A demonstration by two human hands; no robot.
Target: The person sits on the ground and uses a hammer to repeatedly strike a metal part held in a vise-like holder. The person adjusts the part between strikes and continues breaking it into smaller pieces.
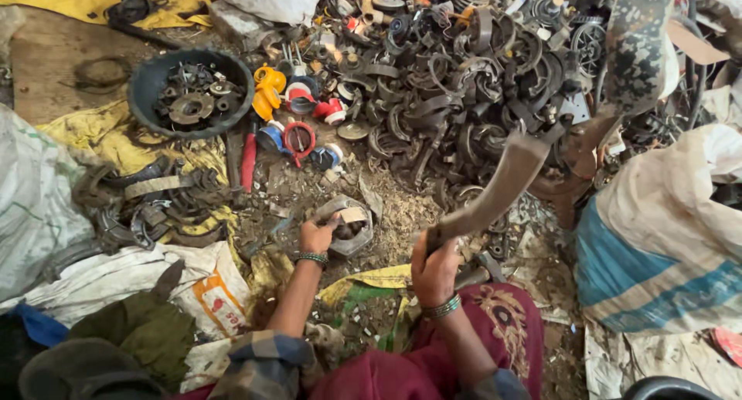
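The long curved blade (495, 191) was smeared by motion, so its edge could not be made out. Its handle was buried inside the right hand (433, 270). The fingers (325, 224) of the left hand (315, 236) covered part of the grey metal part (352, 226), and what lay in its hollow was too dark to tell. The scrap pile (464, 83) ran off the top edge. A black rim (665, 386) was cut off at the bottom.

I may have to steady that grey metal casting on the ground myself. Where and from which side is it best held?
Judging by the view, grip the grey metal casting at its near-left rim, coming from the worker's side, as the left hand does. That edge is raised and graspable, and it seems to keep fingers away from where the curved blade in the right hand points.
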